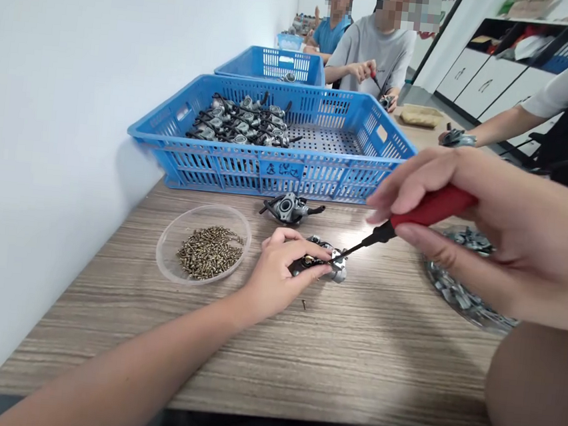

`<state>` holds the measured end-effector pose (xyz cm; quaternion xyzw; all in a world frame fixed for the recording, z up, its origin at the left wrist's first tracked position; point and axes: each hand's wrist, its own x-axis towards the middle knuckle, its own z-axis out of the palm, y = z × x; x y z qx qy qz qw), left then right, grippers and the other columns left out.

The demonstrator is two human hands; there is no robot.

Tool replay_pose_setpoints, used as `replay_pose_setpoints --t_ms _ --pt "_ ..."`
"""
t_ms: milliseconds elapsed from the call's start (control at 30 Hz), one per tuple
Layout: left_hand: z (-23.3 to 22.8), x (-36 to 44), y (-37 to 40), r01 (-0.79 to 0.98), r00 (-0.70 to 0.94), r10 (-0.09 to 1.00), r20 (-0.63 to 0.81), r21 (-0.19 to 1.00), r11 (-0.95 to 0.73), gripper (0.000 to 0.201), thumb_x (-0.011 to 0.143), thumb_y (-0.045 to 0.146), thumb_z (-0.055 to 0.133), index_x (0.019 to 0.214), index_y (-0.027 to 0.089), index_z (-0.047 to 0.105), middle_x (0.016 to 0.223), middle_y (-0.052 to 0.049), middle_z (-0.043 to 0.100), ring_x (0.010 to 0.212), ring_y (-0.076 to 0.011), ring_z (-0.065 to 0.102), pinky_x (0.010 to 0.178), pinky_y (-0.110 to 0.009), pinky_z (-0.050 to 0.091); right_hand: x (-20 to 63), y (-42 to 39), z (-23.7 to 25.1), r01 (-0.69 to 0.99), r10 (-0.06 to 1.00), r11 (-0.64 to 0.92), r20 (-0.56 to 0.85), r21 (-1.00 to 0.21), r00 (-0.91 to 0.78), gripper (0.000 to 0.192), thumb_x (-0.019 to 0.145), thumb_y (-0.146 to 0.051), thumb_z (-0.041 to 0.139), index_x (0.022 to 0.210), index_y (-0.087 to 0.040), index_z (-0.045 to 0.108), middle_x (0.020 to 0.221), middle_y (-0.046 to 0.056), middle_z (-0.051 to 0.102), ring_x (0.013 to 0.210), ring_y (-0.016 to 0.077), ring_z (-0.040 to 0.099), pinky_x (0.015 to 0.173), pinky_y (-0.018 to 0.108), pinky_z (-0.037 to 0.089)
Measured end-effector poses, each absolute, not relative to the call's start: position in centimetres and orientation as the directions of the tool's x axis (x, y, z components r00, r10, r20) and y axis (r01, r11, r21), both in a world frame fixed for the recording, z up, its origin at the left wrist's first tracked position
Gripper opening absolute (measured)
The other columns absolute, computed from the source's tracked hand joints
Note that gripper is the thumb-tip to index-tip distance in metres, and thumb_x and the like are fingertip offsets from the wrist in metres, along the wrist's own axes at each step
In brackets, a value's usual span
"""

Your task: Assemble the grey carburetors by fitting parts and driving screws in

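My left hand [278,273] rests on the wooden table [351,353] and grips a small grey metal carburetor part [332,263]. My right hand [503,227] holds a red-handled screwdriver [427,210], and its black tip touches the top of that part. A second carburetor part [289,208] lies just behind, in front of the blue crate. One loose screw [303,304] lies on the table near my left hand.
A clear plastic dish [170,245] of brass screws [208,251] stands at left. A blue crate [229,161] holds several carburetors. A dish of small metal pieces [457,293] sits under my right hand. Other people work at the far end, with another blue crate [271,64].
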<state>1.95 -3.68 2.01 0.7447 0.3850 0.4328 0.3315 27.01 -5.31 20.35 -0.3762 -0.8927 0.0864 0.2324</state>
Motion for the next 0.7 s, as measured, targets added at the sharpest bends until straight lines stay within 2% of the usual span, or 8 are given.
replay_pose_setpoints --t_ms 100,200,267,333,400,467,600,700 --pt "1.9 1.9 -3.6 0.280 0.337 0.854 0.396 0.824 -0.493 0.021 0.095 0.019 0.092 0.110 0.032 0.087 0.116 -0.003 0.087 0.120 -0.0307 0.066 0.112 -0.055 0.052 26.7 -5.4 20.2 0.691 0.708 0.686 0.425 -0.225 -0.564 0.012 0.108 -0.044 0.069 0.112 -0.032 0.069 0.098 0.001 0.080 0.080 0.0253 0.076 0.071 0.045 0.058" --pt "1.9 1.9 -3.6 0.266 0.330 0.848 0.414 0.821 -0.505 0.020 0.094 0.018 0.092 0.109 0.030 0.086 0.115 -0.003 0.087 0.118 -0.0306 0.065 0.111 -0.055 0.052 26.0 -5.2 19.9 0.784 0.674 0.616 0.563 -0.071 -0.478 0.022 0.103 -0.048 0.078 0.095 -0.031 0.067 0.075 -0.001 0.073 0.065 0.0256 0.068 0.063 0.046 0.050" --pt "1.9 1.9 -3.6 0.264 0.326 0.849 0.417 0.822 -0.505 0.019 0.094 0.018 0.092 0.108 0.030 0.086 0.115 -0.002 0.088 0.117 -0.0306 0.065 0.110 -0.055 0.051 26.0 -5.1 20.1 0.762 0.703 0.632 0.517 -0.140 -0.488 0.019 0.100 -0.048 0.081 0.100 -0.033 0.069 0.086 0.002 0.078 0.076 0.0306 0.073 0.066 0.049 0.054" --pt "2.0 1.9 -3.7 0.272 0.326 0.854 0.405 0.825 -0.495 0.019 0.095 0.018 0.092 0.108 0.030 0.086 0.115 -0.003 0.088 0.117 -0.0307 0.065 0.110 -0.055 0.052 26.5 -5.1 20.5 0.693 0.739 0.662 0.402 -0.287 -0.540 0.018 0.100 -0.047 0.078 0.110 -0.035 0.070 0.107 0.004 0.081 0.093 0.0344 0.077 0.073 0.051 0.060" --pt "2.1 1.9 -3.7 0.279 0.326 0.859 0.395 0.827 -0.487 0.018 0.095 0.019 0.092 0.108 0.030 0.086 0.115 -0.003 0.087 0.118 -0.0307 0.066 0.110 -0.055 0.052 27.1 -5.1 20.8 0.638 0.735 0.678 0.340 -0.365 -0.587 0.016 0.103 -0.047 0.073 0.114 -0.036 0.069 0.115 0.002 0.081 0.098 0.0328 0.079 0.074 0.051 0.062" --pt "2.1 1.9 -3.7 0.275 0.326 0.855 0.404 0.825 -0.494 0.018 0.095 0.020 0.092 0.108 0.031 0.086 0.115 -0.003 0.087 0.117 -0.0307 0.066 0.110 -0.055 0.052 27.2 -5.1 20.7 0.656 0.734 0.678 0.364 -0.332 -0.574 0.015 0.106 -0.050 0.070 0.111 -0.036 0.070 0.108 0.001 0.081 0.089 0.0301 0.079 0.070 0.049 0.060" --pt "1.9 1.8 -3.7 0.254 0.319 0.843 0.433 0.818 -0.517 0.020 0.095 0.019 0.092 0.108 0.030 0.085 0.114 -0.001 0.088 0.116 -0.0302 0.065 0.108 -0.054 0.052 26.3 -5.0 19.8 0.774 0.710 0.616 0.529 -0.146 -0.465 0.027 0.106 -0.054 0.074 0.090 -0.032 0.068 0.077 -0.002 0.075 0.066 0.0253 0.069 0.064 0.046 0.049" --pt "1.8 1.9 -3.6 0.248 0.324 0.839 0.438 0.816 -0.522 0.019 0.094 0.018 0.092 0.107 0.030 0.085 0.114 -0.002 0.088 0.115 -0.0298 0.065 0.108 -0.052 0.052 26.6 -4.8 19.8 0.767 0.729 0.619 0.488 -0.169 -0.480 0.032 0.101 -0.062 0.078 0.101 -0.032 0.069 0.086 0.001 0.078 0.073 0.0288 0.072 0.063 0.047 0.050"
